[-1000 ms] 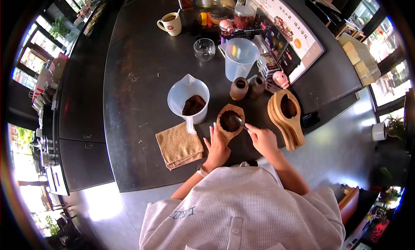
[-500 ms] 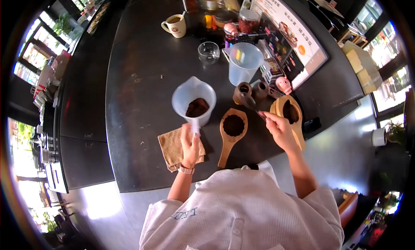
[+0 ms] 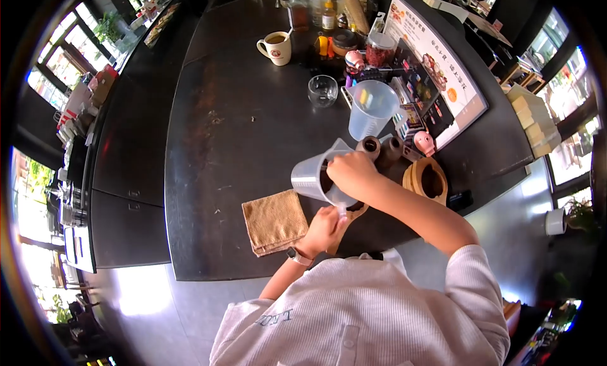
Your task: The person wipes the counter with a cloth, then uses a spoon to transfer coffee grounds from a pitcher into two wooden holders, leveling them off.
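My left hand (image 3: 324,228) is closed on the handle of a translucent plastic jug (image 3: 308,176), which is tilted to the right with dark grounds inside. At the jug's mouth is my right hand (image 3: 354,175), its fingers curled; what they hold is hidden. Beneath the jug, a wooden scoop (image 3: 349,225) is mostly covered. A folded brown cloth (image 3: 275,220) lies left of my left hand. Just beyond my right hand stand small dark vessels (image 3: 390,152). Stacked wooden scoops (image 3: 436,177) with dark contents are further right.
A second plastic jug (image 3: 373,106) and a small glass cup (image 3: 323,91) stand beyond my hands. Farther off are a white mug (image 3: 276,48), a jar of red contents (image 3: 380,49) and bottles. A menu board (image 3: 436,68) leans at the right, beside a pink figurine (image 3: 424,142).
The jug has been lifted off the table and tipped rightward over the near scoop. My right hand has moved left to its mouth. The view has shifted slightly.
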Available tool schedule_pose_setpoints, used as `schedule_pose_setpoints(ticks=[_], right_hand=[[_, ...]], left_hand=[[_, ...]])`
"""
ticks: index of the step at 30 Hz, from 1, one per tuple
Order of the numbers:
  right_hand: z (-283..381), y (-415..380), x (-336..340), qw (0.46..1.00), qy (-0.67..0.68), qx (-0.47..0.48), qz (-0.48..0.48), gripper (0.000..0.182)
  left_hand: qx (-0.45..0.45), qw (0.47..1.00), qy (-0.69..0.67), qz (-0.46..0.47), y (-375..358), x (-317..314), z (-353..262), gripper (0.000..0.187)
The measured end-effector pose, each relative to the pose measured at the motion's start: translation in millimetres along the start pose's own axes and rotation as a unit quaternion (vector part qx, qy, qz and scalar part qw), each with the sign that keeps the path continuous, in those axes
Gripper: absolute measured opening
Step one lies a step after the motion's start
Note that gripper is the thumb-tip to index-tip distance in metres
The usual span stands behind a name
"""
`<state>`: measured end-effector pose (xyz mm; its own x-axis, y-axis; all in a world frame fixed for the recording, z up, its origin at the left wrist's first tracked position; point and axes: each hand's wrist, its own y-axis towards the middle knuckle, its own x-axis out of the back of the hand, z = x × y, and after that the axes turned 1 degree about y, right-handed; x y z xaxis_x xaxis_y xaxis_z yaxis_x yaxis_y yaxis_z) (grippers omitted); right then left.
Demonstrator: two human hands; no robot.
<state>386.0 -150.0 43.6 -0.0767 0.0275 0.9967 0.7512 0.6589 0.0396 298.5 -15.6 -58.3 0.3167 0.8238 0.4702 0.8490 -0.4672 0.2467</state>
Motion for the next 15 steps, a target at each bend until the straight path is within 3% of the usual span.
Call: schedule_pose_setpoints(ticks=[3,4,6,9,15], right_hand=[[13.0,4.3,-3.7,0.999,0.021,0.021,0.04,0.006],[16.2,1.8,-9.2,0.992,0.107,-0.001,0.072,0.008],[18.6,0.8,-23.0,0.988,0.097,-0.011,0.122,0.01],[4.9,-13.2,-12.4,0.951,0.289,-0.092,0.066,0.012],[-24.2,-36.5,-2.0,0.906,0.381,-0.18,0.026,0.018]], left_hand=[[-0.052,0.998,-0.018,-0.001,3.1,-6.4,2.6,0.018],[-0.047,0.998,-0.038,0.014,2.7,-5.4,3.7,0.018],[-0.035,0.995,-0.078,0.044,-0.2,-0.7,1.5,0.018],[-0.035,0.997,0.01,0.064,-3.9,3.7,2.5,0.027],[-0.011,0.999,0.002,0.044,-3.3,8.1,0.8,0.035]])
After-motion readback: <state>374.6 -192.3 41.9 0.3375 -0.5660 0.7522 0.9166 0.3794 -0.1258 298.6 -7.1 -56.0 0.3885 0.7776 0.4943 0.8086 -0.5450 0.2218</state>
